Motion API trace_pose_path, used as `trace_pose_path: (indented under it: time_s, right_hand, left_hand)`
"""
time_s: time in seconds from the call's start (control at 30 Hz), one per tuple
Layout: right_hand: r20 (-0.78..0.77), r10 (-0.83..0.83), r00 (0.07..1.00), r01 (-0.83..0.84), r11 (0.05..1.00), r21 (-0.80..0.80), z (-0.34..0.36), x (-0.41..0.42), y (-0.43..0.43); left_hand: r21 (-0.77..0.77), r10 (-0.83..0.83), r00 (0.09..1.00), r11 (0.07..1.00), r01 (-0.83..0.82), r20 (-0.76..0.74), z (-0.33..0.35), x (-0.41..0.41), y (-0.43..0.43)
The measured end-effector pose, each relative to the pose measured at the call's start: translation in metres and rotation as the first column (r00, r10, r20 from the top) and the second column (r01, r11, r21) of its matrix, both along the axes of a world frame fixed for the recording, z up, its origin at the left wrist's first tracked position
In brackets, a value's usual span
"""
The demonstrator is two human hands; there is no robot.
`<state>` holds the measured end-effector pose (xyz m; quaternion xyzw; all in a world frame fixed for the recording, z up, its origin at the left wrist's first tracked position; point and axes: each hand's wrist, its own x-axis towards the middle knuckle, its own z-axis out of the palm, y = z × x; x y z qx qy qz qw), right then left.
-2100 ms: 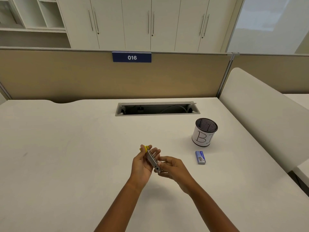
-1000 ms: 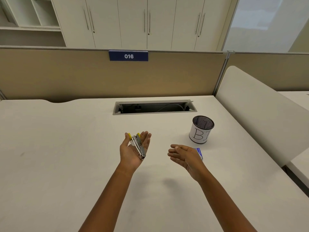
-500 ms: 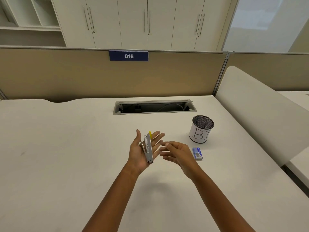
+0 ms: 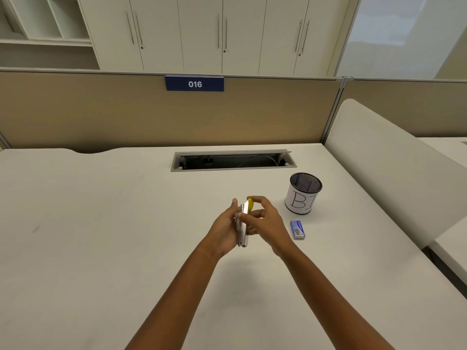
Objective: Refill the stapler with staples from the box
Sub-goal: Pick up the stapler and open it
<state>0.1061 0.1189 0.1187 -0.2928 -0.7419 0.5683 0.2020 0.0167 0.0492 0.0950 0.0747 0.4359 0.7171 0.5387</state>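
Note:
A small silver stapler with a yellow end stands on edge above the middle of the white desk, held against the palm of my left hand. My right hand grips it from the right, thumb on the metal side and forefinger at the yellow tip. The blue staple box lies flat on the desk just right of my right hand, apart from it and closed as far as I can tell.
A black mesh pen cup wrapped in lettered white paper stands behind the staple box. An open cable tray is cut into the desk's back. A beige partition closes the far edge, and a white divider rises at the right.
My right hand, open and empty half a second ago, has moved left and closed on the stapler. The stapler has turned more upright in my left hand.

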Motion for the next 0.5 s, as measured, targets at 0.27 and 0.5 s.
trace_pose_path:
  time_s: [0.27, 0.5]
  right_hand:
    - [0.167, -0.073, 0.983, 0.008, 0.931, 0.364, -0.006, -0.010, -0.008]
    - [0.250, -0.084, 0.964, -0.012, 0.933, 0.361, -0.008, -0.011, -0.007]
  left_hand:
    - [-0.210, 0.099, 0.986, 0.970, -0.125, -0.132, -0.010, 0.014, 0.012]
    - [-0.293, 0.105, 0.972, 0.942, -0.165, -0.211, -0.006, 0.017, 0.016]
